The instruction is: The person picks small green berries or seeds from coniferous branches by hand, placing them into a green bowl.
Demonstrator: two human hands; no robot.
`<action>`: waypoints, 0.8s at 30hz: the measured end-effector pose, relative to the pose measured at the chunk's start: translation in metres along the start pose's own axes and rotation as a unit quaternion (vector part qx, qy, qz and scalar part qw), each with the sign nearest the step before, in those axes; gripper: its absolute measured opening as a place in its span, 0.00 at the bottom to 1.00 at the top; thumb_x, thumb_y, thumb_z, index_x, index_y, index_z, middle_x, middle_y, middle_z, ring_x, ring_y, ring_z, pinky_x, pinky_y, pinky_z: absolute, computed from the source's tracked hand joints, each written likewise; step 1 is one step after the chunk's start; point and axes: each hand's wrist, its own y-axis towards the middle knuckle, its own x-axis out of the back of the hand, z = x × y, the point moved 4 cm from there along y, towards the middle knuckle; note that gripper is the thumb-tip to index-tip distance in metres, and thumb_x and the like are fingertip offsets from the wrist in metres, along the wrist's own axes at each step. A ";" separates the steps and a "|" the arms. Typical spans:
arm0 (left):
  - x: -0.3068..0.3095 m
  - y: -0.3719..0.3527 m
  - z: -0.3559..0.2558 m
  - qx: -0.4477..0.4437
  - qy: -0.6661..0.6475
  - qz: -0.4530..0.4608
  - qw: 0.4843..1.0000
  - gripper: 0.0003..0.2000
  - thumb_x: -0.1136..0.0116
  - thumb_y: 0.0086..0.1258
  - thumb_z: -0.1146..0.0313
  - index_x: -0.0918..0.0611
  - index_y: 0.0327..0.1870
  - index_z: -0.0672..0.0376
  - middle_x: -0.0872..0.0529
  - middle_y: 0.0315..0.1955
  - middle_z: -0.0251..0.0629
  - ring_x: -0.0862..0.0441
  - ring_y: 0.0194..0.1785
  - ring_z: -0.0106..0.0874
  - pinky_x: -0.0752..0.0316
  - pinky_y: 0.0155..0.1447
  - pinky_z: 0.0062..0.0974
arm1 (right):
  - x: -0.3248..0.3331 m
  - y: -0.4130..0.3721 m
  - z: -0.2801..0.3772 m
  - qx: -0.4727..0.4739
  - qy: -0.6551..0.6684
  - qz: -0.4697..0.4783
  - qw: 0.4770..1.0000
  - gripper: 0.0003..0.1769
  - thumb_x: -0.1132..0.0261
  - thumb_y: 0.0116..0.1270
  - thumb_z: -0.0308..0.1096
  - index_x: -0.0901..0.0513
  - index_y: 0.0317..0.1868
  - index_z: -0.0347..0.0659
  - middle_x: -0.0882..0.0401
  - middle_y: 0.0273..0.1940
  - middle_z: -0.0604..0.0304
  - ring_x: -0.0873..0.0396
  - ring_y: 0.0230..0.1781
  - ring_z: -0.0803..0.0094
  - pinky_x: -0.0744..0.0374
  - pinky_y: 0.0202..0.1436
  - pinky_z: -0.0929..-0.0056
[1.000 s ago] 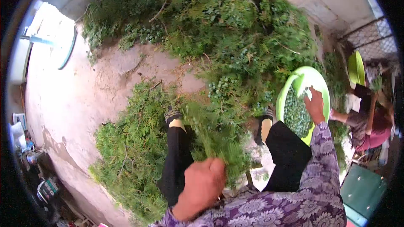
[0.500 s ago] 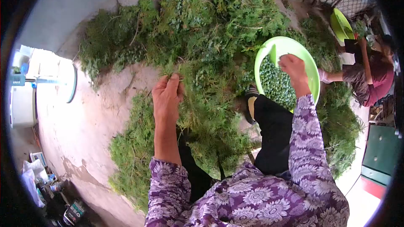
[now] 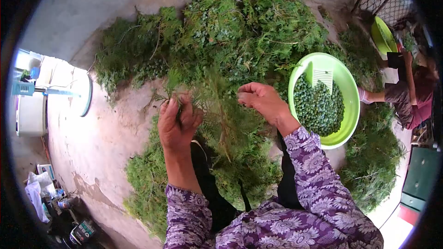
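My left hand (image 3: 180,120) pinches a leafy green branch (image 3: 221,115), which hangs in front of me and is slightly blurred. On the other side of that branch is my right hand (image 3: 263,103), its thumb and fingertips pressed together; whatever lies between them is too small to name. To its right stands a light green basin (image 3: 353,106) with a ridged inner part. Many small round green berries (image 3: 318,106) fill much of the basin.
Heaps of cut green branches (image 3: 258,27) lie along the wall and around my legs. At the right sits another person (image 3: 413,92) near a second green basin (image 3: 383,36). A dark green box (image 3: 417,170) stands at lower right, assorted items (image 3: 50,193) at lower left.
My right hand has moved left from above the basin to beside the branch. The branch in my left hand is now raised and more spread. The view has shifted slightly.
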 end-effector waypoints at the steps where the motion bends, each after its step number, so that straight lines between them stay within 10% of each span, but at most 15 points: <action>1: 0.001 0.000 0.001 0.002 0.000 0.001 1.000 0.09 0.55 0.68 0.64 0.26 0.35 0.59 0.34 0.13 0.28 0.42 0.14 0.20 0.42 0.22 0.22 | 0.000 -0.002 0.003 0.027 -0.031 0.014 0.999 0.16 0.39 0.59 0.33 0.26 0.46 0.34 0.23 0.37 0.62 0.25 0.37 0.77 0.27 0.43 0.81; 10: 0.002 0.005 0.020 0.022 -0.061 -0.017 0.998 0.11 0.57 0.68 0.60 0.27 0.41 0.57 0.34 0.14 0.24 0.45 0.13 0.17 0.39 0.22 0.21 | -0.025 -0.024 -0.003 0.125 -0.165 0.131 0.970 0.30 0.33 0.44 0.23 0.26 0.52 0.50 0.28 0.47 0.61 0.30 0.49 0.72 0.28 0.50 0.72; 19: 0.002 0.011 0.025 0.011 -0.132 -0.010 0.991 0.11 0.58 0.69 0.60 0.27 0.42 0.57 0.33 0.14 0.24 0.45 0.12 0.19 0.38 0.21 0.22 | -0.040 -0.032 0.005 0.323 -0.326 0.062 0.886 0.22 0.34 0.44 0.24 0.24 0.44 0.43 0.27 0.45 0.55 0.28 0.47 0.58 0.28 0.49 0.66; 24: -0.006 0.016 0.030 -0.006 -0.119 0.044 0.992 0.12 0.57 0.69 0.62 0.28 0.45 0.59 0.29 0.20 0.27 0.42 0.15 0.19 0.37 0.26 0.20 | -0.030 -0.022 0.009 0.254 -0.304 0.080 0.915 0.15 0.35 0.46 0.25 0.23 0.39 0.41 0.26 0.39 0.53 0.27 0.41 0.54 0.28 0.44 0.63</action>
